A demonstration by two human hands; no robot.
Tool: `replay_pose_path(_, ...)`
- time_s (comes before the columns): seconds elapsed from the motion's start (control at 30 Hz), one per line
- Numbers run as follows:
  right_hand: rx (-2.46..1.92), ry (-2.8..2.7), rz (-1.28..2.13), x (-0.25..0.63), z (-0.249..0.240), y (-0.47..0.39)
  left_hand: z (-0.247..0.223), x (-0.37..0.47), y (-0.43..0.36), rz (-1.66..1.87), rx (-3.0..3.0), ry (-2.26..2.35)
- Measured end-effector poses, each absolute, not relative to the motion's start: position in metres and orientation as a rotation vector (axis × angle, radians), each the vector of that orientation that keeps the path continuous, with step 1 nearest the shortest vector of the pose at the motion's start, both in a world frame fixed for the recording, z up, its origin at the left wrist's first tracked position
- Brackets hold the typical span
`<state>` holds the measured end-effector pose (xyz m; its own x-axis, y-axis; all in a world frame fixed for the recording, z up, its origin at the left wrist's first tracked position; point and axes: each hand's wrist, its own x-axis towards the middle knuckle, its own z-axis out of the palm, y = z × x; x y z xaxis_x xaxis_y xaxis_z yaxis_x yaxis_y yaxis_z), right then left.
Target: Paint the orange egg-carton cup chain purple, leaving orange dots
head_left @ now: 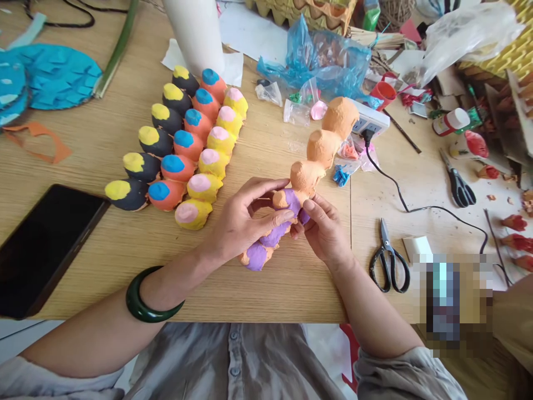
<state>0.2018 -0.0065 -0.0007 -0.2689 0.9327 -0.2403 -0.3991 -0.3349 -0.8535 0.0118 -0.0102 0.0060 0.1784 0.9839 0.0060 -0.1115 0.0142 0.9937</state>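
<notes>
A row of rounded bumps [306,176], like an egg-carton strip coated in orange clay, slants across the table in front of me. Purple clay [275,236] covers parts of its near bumps, while the far ones are plain orange. My left hand [239,219] grips the strip from the left, thumb and fingers around a near bump. On the other side, my right hand [328,230] pinches a bit of purple clay [304,216] against the strip's edge. Left of my hands lie similar finished-looking rows: black with yellow tips [156,141], orange with blue tips [184,143] and yellow with pink tips [212,163].
A black phone [45,244] lies at left, near a blue paper shape [62,75]. Scissors [389,258] and a white block [417,249] sit right of my hands. A power strip [368,118] with a black cord, a blue plastic bag [316,61] and a white cylinder [195,33] stand farther back.
</notes>
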Motion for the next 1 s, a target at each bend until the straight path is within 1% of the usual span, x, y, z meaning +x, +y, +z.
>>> replay_pose_path(0.23,-0.928,-0.855,1.769,0.203,0.000,-0.008,0.007,0.011,-0.011,1.085,1.130,0.901)
replay_pose_path(0.63,-0.932,-0.921,1.721,0.202,0.000,-0.010,0.015,0.010,-0.012,1.039,1.127,0.949)
replay_pose_path(0.83,-0.949,-0.919,1.723,0.201,0.002,-0.010,0.011,0.007,-0.009,1.044,1.159,0.921)
replay_pose_path(1.0,-0.950,-0.887,1.725,0.200,0.005,-0.009,0.008,0.002,-0.004,0.932,1.088,0.920)
